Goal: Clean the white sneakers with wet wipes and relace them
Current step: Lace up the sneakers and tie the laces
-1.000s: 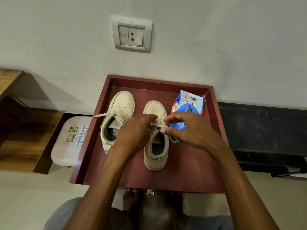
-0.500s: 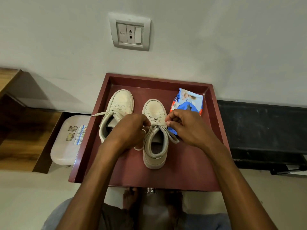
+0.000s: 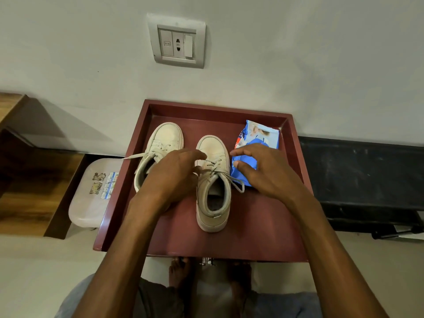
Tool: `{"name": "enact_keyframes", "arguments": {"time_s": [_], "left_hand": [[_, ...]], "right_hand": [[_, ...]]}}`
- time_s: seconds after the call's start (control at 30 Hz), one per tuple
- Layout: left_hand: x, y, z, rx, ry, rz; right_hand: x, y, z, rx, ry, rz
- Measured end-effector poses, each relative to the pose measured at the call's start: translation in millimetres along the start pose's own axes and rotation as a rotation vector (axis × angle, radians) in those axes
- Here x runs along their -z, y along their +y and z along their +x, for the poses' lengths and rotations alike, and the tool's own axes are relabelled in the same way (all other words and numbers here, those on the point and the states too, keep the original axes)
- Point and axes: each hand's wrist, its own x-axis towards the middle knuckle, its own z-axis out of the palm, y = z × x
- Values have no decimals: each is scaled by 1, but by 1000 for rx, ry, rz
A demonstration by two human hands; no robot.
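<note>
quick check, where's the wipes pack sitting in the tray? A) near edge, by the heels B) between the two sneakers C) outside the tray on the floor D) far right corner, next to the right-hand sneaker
D: the blue wet wipes pack lies in the far right corner of the maroon tray, right of the right-hand sneaker, partly under the right hand.

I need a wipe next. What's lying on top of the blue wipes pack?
The right hand hovers over the wipes pack, hiding its near half; whether it touches is unclear. The right sneaker has a lace end trailing onto the pack's near corner.
</note>
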Motion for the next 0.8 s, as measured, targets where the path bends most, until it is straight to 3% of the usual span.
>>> {"name": "enact_keyframes", "arguments": {"time_s": [0.23, 0.63, 0.8], "left_hand": [[-8, -5, 3, 19, -8, -51], [-12, -1, 1, 52, -97, 66], [-11, 1, -3, 41, -34, 190]], "right_hand": [[-9, 3, -3, 2, -300, 33], [-8, 6, 0, -34, -167, -42], [-8, 5, -2, -18, -123, -141]]}}
